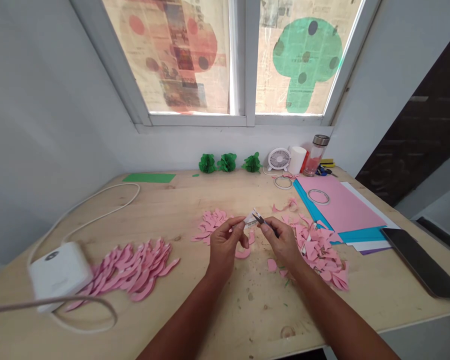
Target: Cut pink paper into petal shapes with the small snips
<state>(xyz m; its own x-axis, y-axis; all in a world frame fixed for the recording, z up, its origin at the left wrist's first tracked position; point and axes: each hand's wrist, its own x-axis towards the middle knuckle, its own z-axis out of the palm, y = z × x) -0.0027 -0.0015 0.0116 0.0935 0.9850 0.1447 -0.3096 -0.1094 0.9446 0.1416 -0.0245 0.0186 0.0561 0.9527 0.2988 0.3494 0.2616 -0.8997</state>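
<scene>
My left hand (226, 241) is closed in a pinch on a small white strip (250, 220) with faint print, perhaps paper or tape. In my right hand (282, 239) is a pair of small dark scissors (260, 219), their tips at the strip; the handles are mostly hidden by my fingers. Just under both hands a curved pink paper piece (243, 253) lies on the wooden table (247, 310). Pink cut shapes (211, 223) spread behind my left hand, and a heap of pink scraps (322, 252) is beside my right wrist.
Layered pink petal strips (135, 267) lie left by a white power box (60, 275) with a looping cable. Green paper flowers (227, 162), a fan (279, 159) and a glass bottle (315, 156) line the wall. Coloured sheets (339, 202), tape roll (318, 197) and phone (420, 260) are right.
</scene>
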